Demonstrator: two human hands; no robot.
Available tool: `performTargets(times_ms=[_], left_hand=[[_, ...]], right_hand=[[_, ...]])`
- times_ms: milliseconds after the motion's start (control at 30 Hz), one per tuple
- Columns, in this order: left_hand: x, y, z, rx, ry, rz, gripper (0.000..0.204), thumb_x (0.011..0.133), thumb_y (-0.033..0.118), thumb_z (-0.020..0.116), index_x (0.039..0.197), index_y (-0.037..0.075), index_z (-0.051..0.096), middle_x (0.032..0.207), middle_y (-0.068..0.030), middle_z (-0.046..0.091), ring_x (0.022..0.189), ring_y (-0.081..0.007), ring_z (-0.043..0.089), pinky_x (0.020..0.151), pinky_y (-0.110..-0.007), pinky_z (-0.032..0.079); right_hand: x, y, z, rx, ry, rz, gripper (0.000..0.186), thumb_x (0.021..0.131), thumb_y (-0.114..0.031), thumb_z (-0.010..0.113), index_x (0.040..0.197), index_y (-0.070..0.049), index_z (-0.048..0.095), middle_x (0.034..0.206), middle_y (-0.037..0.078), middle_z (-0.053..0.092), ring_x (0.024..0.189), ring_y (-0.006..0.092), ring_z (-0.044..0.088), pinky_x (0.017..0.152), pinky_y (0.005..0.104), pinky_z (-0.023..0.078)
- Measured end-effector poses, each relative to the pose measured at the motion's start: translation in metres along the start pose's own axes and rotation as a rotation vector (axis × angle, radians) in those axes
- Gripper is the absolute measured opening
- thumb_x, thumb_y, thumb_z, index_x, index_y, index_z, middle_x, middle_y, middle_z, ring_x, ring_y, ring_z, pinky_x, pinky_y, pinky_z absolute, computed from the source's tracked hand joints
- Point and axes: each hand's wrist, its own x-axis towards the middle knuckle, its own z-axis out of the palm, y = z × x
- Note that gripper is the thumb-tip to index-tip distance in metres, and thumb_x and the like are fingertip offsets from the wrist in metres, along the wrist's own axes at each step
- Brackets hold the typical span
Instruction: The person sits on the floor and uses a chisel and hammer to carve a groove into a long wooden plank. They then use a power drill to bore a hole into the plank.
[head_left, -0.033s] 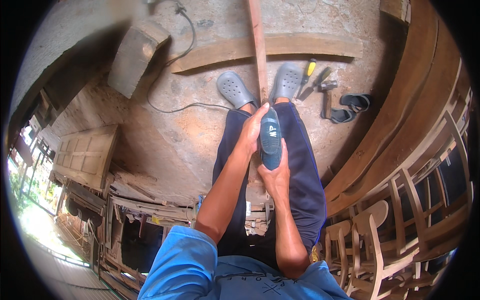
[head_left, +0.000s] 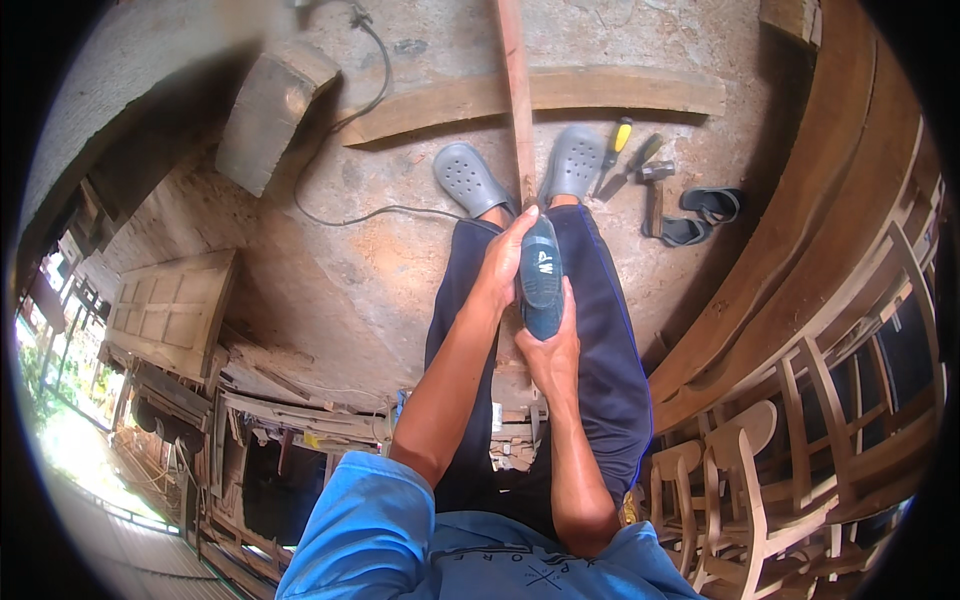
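Between my knees I hold a dark teal handheld power tool point(head_left: 541, 285); its exact kind does not show. My left hand point(head_left: 507, 262) is closed along its left side near the far end, thumb pointing forward. Around the near end, my right hand point(head_left: 554, 350) is wrapped, with its fingers mostly hidden underneath. A long, narrow reddish wood strip point(head_left: 516, 90) runs away from the tool's far end, between my feet. It crosses over a thick curved plank point(head_left: 620, 90) on the floor. Where tool and strip meet is partly hidden.
Right of my grey clogs point(head_left: 577, 160) lie a yellow-handled tool point(head_left: 621, 135), a hammer point(head_left: 656, 185) and dark sandals point(head_left: 710, 205). A black cord point(head_left: 385, 211) loops across the floor at left, near a wood block point(head_left: 275, 115). Long boards point(head_left: 790, 260) and chair frames point(head_left: 745, 470) line the right.
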Motion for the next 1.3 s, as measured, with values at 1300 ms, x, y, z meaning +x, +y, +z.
performTargets(times_ms=[1300], left_hand=[[-0.030, -0.002, 0.021, 0.062, -0.024, 0.112, 0.041, 0.088, 0.030, 0.082, 0.116, 0.006, 0.064, 0.091, 0.0006, 0.064, 0.077, -0.0103, 0.062, 0.070, -0.028, 0.052]], right_hand=[[0.014, 0.017, 0.007, 0.202, 0.017, 0.006, 0.094, 0.075, -0.012, 0.074, 0.159, -0.005, 0.034, 0.132, 0.022, 0.066, 0.116, 0.0282, 0.068, 0.097, 0.0368, 0.053]])
